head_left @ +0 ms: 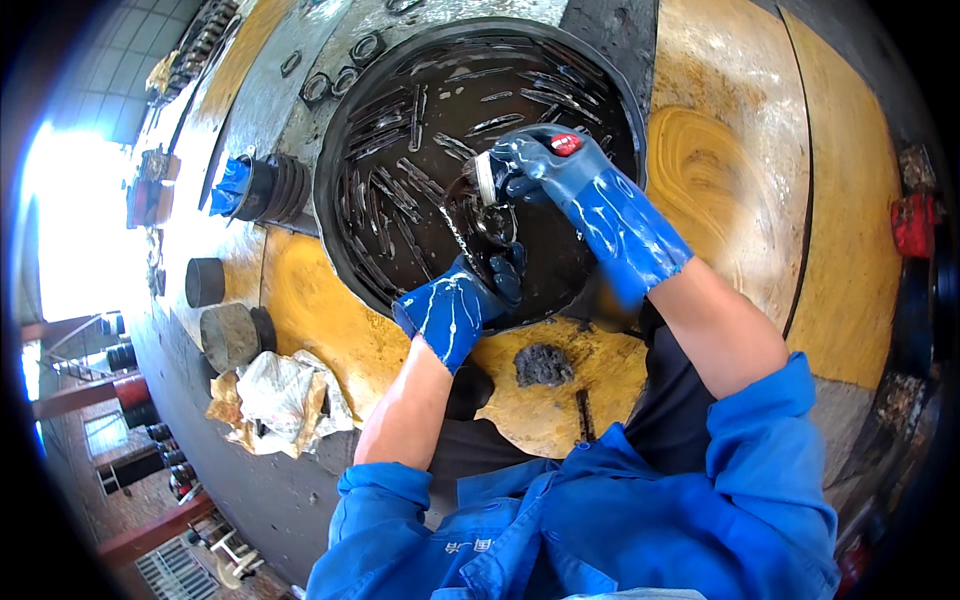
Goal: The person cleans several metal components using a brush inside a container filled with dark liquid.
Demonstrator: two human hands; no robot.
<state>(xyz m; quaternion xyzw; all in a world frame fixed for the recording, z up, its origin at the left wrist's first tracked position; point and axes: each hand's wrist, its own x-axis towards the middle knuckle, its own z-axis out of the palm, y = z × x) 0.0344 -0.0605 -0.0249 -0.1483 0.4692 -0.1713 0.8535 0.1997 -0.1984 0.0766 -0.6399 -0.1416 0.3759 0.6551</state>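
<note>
A wide round black basin (325,215) of dark liquid sits before me, with several dark, wet, narrow metal strips (415,118) lying in it. My right hand (572,178), in a blue rubber glove, closes around a paintbrush (486,178); its silvery ferrule and a red bit of the handle show. The brush's dark bristles point down-left, at a wet dark metal piece (462,235) just above or at the liquid. My gloved left hand (462,303), low at the basin's near rim, has its fingers curled round that piece, whose exact shape is hard to make out.
Nearer me on the yellow-stained board lies a dark clump of steel wool or rag (543,365). A crumpled whitish plastic bag (285,395) and short dark cylinders (230,338) stand left. Metal rings (367,47) lie beyond the rim, and stacked dark rings (285,188) beside it.
</note>
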